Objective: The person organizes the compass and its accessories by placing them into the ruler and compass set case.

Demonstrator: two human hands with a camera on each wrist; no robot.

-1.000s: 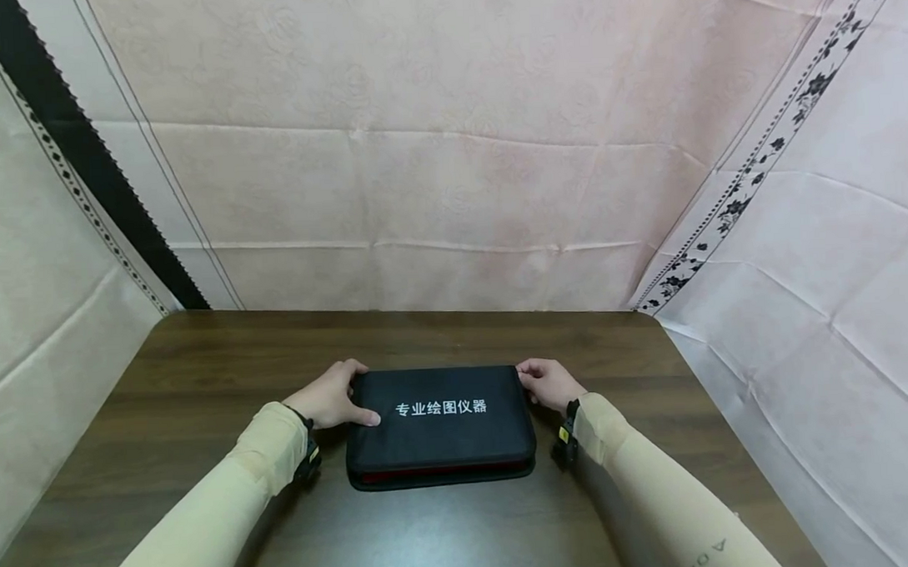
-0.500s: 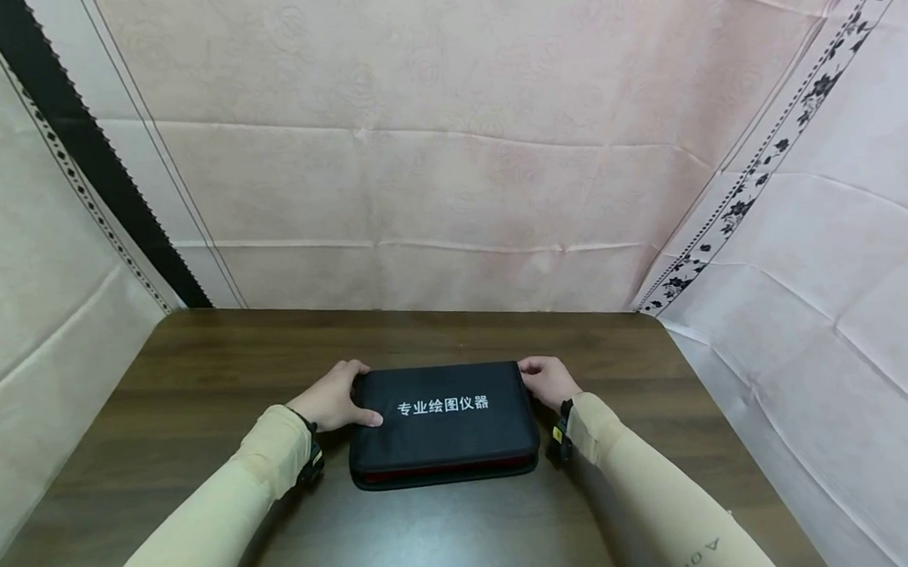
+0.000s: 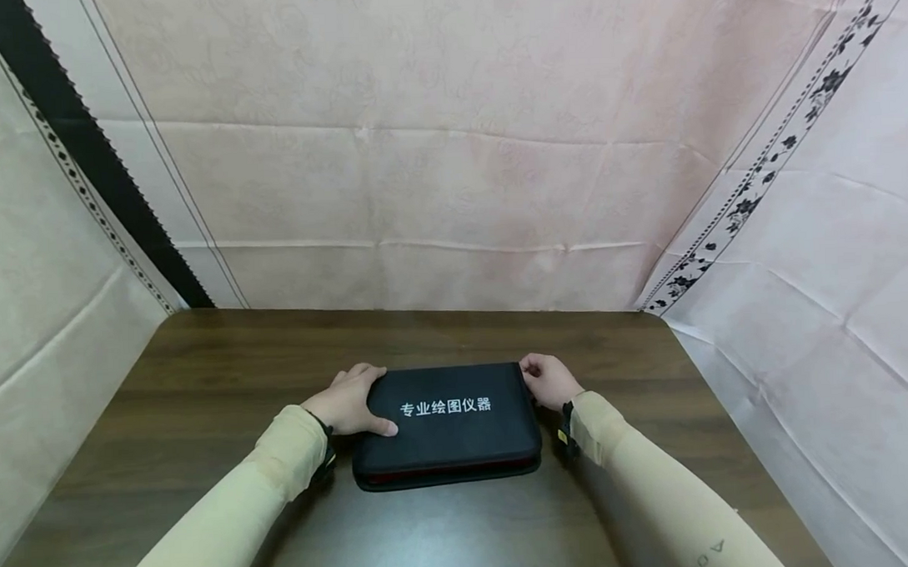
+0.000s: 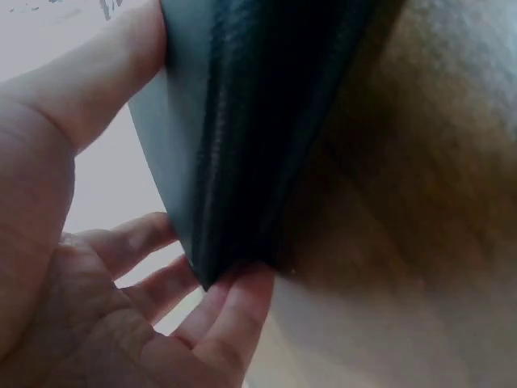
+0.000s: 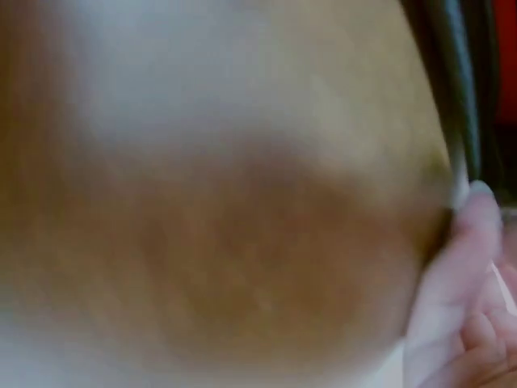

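A black drawing instrument case point(image 3: 452, 438) with white Chinese lettering lies flat on the table, a strip of red showing along its near edge. My left hand point(image 3: 351, 404) grips its far left corner, thumb on the lid and fingers around the side. In the left wrist view, fingertips point(image 4: 242, 295) touch the lower corner of the case point(image 4: 234, 121). At the far right corner my right hand point(image 3: 551, 382) pinches the case's edge with curled fingers. The right wrist view shows the thumb point(image 5: 464, 250) against the dark edge, with red beyond it; whether it holds a zipper pull is hidden.
The brown wooden table point(image 3: 225, 383) has rounded far corners. A pale cloth wall point(image 3: 435, 184) rises behind it, with cloth also at both sides. Dark wrist straps with devices point(image 3: 567, 430) sit at both wrists.
My left hand has shifted a little to the right, and its thumb lies farther onto the lid. The right hand stays at the far right corner; the case has hardly moved.
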